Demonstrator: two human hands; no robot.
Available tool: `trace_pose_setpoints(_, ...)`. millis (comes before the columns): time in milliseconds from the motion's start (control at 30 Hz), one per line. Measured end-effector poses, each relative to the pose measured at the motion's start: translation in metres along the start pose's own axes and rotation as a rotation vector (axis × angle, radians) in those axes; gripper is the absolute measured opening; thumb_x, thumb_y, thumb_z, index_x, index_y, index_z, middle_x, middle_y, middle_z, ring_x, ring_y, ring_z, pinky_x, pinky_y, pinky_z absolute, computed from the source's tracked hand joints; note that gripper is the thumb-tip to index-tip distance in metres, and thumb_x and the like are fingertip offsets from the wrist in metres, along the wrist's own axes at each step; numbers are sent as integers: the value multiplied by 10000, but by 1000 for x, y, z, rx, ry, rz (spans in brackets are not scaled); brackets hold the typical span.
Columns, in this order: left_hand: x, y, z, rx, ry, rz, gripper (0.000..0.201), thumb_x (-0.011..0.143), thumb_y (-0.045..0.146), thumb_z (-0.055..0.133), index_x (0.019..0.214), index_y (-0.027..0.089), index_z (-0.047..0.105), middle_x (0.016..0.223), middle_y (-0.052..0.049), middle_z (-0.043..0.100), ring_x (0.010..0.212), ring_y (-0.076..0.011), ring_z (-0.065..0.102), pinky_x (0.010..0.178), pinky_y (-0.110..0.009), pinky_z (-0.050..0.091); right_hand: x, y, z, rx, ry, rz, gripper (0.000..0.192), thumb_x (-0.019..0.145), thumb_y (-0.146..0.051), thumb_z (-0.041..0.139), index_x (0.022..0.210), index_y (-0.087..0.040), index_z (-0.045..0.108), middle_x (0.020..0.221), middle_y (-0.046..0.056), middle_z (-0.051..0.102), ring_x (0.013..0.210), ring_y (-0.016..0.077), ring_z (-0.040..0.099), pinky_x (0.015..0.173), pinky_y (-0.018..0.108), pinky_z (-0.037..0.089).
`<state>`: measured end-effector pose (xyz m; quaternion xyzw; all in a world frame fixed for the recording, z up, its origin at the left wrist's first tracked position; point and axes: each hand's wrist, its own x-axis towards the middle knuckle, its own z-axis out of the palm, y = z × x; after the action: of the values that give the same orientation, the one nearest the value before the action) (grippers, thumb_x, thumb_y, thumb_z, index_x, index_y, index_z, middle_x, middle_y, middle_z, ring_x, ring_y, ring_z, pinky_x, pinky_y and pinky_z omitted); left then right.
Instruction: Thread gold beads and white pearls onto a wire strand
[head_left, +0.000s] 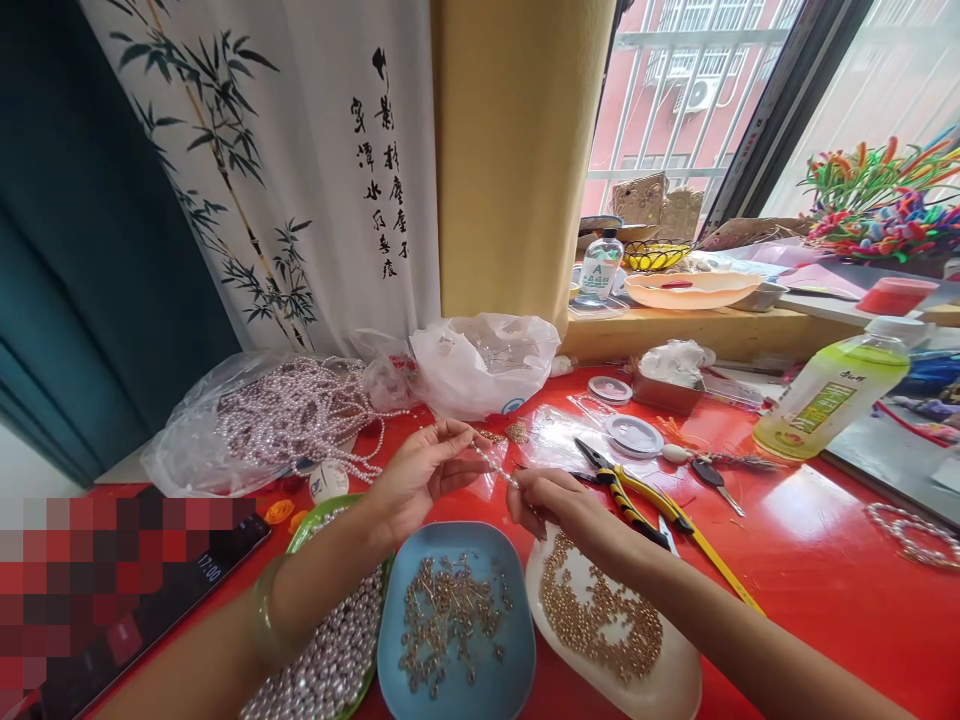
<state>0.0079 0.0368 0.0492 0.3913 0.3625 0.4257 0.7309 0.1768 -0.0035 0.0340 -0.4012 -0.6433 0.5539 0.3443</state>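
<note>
Both hands meet just above the trays near the middle of the red counter point(810, 560); the left hand point(420, 475) has its fingers pinched closed on the upper end of a short beaded strand point(493, 462), and the right hand point(551, 500) has its fingers closed on the lower end, so the strand runs taut between them, slanting from 10 o'clock down to 4 o'clock.

Directly below, at 6 o'clock of the hands, sits a blue tray of metal pins point(454, 620); at 5 o'clock a white dish of gold beads point(611, 620), partly under the right wrist; at 7 o'clock a green dish of pearl beads point(330, 650) under the left forearm. Yellow-handled pliers point(637, 495) lie at 3 o'clock just beside the right hand, untouched; a bag of pearl strands point(292, 415) rests well apart at 10 o'clock.

The step in hand looks like threading or linking beads on a pin or wire, mid-assembly; whether a bead is just being slid on is too small to tell. The next move probably calls for steady pinching, keeping the strand taut, and a short reach to the gold beads or the pliers without letting the strung pieces slip off.
</note>
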Motion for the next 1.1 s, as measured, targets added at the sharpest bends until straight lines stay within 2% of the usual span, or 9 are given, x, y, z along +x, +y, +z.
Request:
trace_pose_setpoints(167,-2,0,3,11,4,-1,56,736,108,528,714,140,488,760,-15,612,608,-91,620,560,-159,501,0,3,1,61,37,52,248,774,-169,308,653,-136,522,507,-65,203,462,75,176,443,239,143)
trace_pose_setpoints(267,-1,-2,1,24,-23,-2,50,737,125,532,713,137,490,784,-16,608,623,-98,625,538,-145,494,-1,0,2,24,80,69,240,788,-214,337,628,-141,500,522,-61,224,473,72,191,446,234,152)
trace_pose_setpoints(467,2,-6,-3,45,-67,-7,62,725,167,558,739,141,504,820,-17,608,645,-108,628,516,-145,492,0,3,2,34,63,2,234,730,-114,300,572,-147,469,500,-47,324,474,72,274,473,230,209)
trace_pose_setpoints(600,2,-6,-3,63,-87,2,64,723,172,560,736,138,508,821,-18,608,652,-109,628,522,-144,491,0,2,2,43,91,36,257,754,-160,308,661,-141,547,495,-66,220,456,74,190,445,228,160)
trace_pose_setpoints(733,0,-5,-2,70,-101,-5,74,716,171,568,733,137,504,818,-19,608,663,-113,629,526,-152,497,-1,-3,4,-5,119,75,221,763,-211,350,642,-146,523,511,-61,248,467,74,214,444,222,161)
trace_pose_setpoints(900,-1,-6,-2,71,-128,-16,84,709,173,579,730,138,506,800,-11,605,671,-105,628,539,-142,494,-2,-5,6,45,110,31,225,725,-137,311,568,-148,472,493,-46,321,469,78,276,464,224,207)
trace_pose_setpoints(1100,-2,-6,-1,86,-150,-8,89,702,184,589,727,136,518,803,-20,608,683,-106,623,548,-143,488,-2,-6,6,2,135,76,270,765,-232,347,633,-131,560,501,-57,230,459,78,204,439,225,155)
